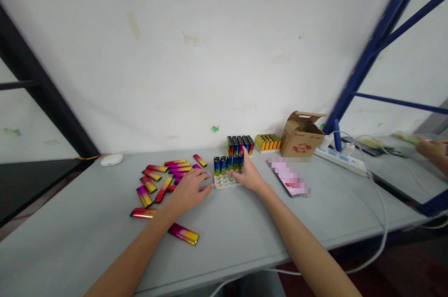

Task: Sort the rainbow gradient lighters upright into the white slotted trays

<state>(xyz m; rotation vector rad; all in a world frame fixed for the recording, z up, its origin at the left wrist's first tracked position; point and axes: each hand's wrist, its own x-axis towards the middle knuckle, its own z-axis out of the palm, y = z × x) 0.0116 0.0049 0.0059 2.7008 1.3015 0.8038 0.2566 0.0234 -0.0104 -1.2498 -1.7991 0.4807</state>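
Observation:
My left hand (191, 189) hovers at the right side of a pile of flat, pink-red and yellow tubes with dark ends. Its fingers are apart, with nothing visible in them, and its thumb points at the white peg-hole tray (227, 182). Blue-green cylinders with dark tops (223, 165) stand upright in the tray's back rows, while front holes are unfilled. My right hand (250, 174) grips the tray's right end, thumb in front and a finger raised beside the cylinders. Its other fingers are hidden. One loose tube (184, 233) lies nearer me, and another (143, 213) sits left of my wrist.
Behind stand a block of multicoloured cylinders (240, 144) and a yellow block (268, 142). An open cardboard box (301, 140), a pixelated phone-like slab (287, 176) and a power strip (343, 159) are rightward. A white case (112, 160) lies left. Another person's hand (434, 152) shows far right.

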